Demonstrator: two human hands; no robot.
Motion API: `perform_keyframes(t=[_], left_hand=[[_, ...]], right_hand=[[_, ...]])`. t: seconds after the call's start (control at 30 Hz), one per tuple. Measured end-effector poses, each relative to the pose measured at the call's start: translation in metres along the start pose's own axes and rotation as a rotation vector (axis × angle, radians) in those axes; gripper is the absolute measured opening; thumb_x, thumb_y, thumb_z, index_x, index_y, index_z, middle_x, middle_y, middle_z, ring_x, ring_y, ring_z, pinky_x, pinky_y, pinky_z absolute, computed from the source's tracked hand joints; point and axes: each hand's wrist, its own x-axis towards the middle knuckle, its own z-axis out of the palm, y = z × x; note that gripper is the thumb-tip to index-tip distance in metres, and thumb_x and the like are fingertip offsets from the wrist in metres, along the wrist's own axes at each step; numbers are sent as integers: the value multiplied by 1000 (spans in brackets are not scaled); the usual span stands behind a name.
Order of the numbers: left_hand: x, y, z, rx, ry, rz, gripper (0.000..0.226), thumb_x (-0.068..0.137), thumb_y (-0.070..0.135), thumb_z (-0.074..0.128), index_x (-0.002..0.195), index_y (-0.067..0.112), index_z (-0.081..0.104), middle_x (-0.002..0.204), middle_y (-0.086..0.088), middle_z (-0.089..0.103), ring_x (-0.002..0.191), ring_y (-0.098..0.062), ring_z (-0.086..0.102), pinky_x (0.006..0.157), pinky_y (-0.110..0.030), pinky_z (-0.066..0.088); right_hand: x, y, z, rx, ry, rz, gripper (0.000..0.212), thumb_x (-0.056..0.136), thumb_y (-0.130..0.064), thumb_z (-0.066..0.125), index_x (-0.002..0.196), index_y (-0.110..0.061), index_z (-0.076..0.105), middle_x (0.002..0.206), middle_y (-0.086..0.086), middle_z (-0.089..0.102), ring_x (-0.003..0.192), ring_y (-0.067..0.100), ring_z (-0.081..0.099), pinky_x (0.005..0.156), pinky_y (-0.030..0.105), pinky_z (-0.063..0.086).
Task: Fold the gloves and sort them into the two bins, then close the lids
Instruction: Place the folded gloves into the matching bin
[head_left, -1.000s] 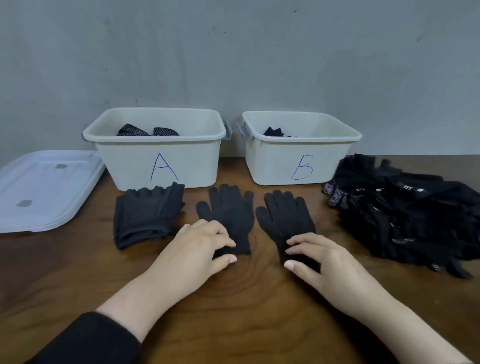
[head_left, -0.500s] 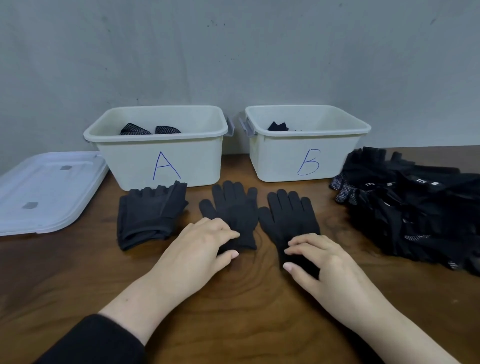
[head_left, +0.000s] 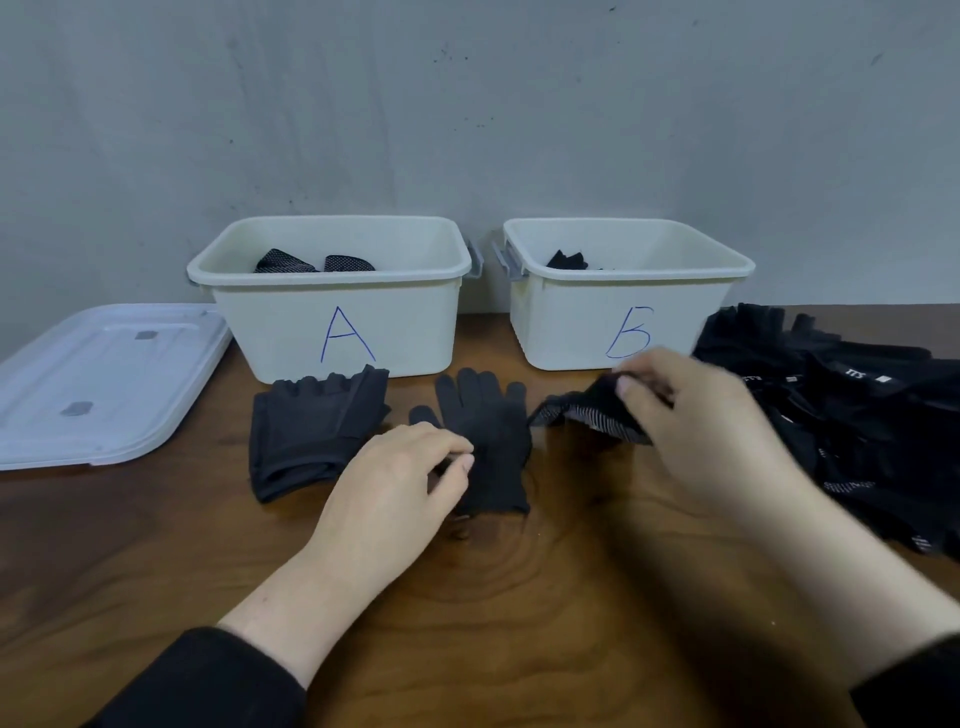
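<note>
We see our right hand (head_left: 711, 421) pinching a black glove (head_left: 587, 410) by its cuff end and holding it lifted off the table (head_left: 519, 597), its dotted underside showing, just in front of bin B (head_left: 623, 322). Our left hand (head_left: 395, 493) rests on the cuff end of a flat glove (head_left: 483, 441) that lies fingers pointing toward the bins; the fingers curl with their tips on the fabric, but we cannot tell whether they actually grip it. The lifted glove hangs just right of the flat one, their edges close.

Left of our left hand lies a folded pair (head_left: 311, 431), just in front of bin A (head_left: 337, 317). At far right, a loose pile (head_left: 857, 415) of black gloves sits beside bin B.

Both bins stand open against the wall, side by side with a small gap. Bin A holds dark gloves with dotted palms showing above the rim; bin B holds a dark glove, only partly seen. A lid (head_left: 98, 379) lies flat on the table left of bin A.
</note>
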Motion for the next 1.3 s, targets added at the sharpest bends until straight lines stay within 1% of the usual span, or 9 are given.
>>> perform_keyframes(t=[0.23,0.37,0.53,0.63,0.73,0.83,0.93,1.13,1.3], left_hand=[[1,-6,-5,-109,239,-76,21,100,28,52,98,23,73,89,15,68,84,-8,63,76,-33,55],[1,-5,-10,-135,335,-84,23,97,29,52,96,21,74,89,14,69,85,-6,63,76,-27,53],[0,-7,-11,-153,374,-92,21,97,27,53,96,20,73,86,12,68,81,-9,63,72,-33,54],[1,-6,-8,-134,302,-93,21,97,27,51,92,22,71,82,12,66,79,-10,61,70,-30,51],[3,-7,-4,-74,125,-111,22,98,34,48,90,28,68,81,15,60,79,-6,56,70,-21,45],[3,-7,0,-43,-45,-77,22,97,39,50,95,31,71,94,20,59,90,-2,54,81,-18,44],[3,-6,7,63,-140,-48,32,99,45,48,103,30,76,111,18,63,102,-4,55,92,-30,47],[6,-12,14,239,-22,-31,44,98,45,43,92,20,80,103,7,72,93,-17,63,84,-42,54],[5,28,23,74,92,56,32,99,40,45,96,24,73,94,13,67,85,-9,56,77,-32,50]], right_hand=[[87,-56,-13,49,54,-132,11,99,-24,61,93,-29,68,78,-14,65,71,2,56,64,17,40],[77,-72,5,84,98,-220,12,99,-24,59,96,-33,67,86,-15,68,83,6,61,75,22,45],[-21,-35,69,-178,-258,-365,19,100,-32,58,114,-32,70,114,-19,65,107,-2,56,97,22,45],[-49,-15,86,-154,-397,-316,41,99,-51,48,135,-36,62,139,-27,50,135,-10,38,119,19,27],[-47,-9,82,-65,-274,-205,41,99,-49,46,135,-35,61,136,-28,51,131,-12,41,107,2,25],[-45,-2,86,-165,-255,-179,36,103,-42,47,134,-31,64,138,-25,49,128,-6,45,102,1,26],[-44,-3,91,-198,-304,-216,40,106,-40,42,141,-29,58,151,-21,43,140,-3,37,110,6,21],[-41,-9,93,-83,-318,-213,43,108,-39,40,147,-26,51,157,-15,41,145,-2,29,110,5,13],[-45,11,64,37,-111,-137,30,107,-31,47,127,-20,67,123,-14,62,114,0,55,98,10,41]])
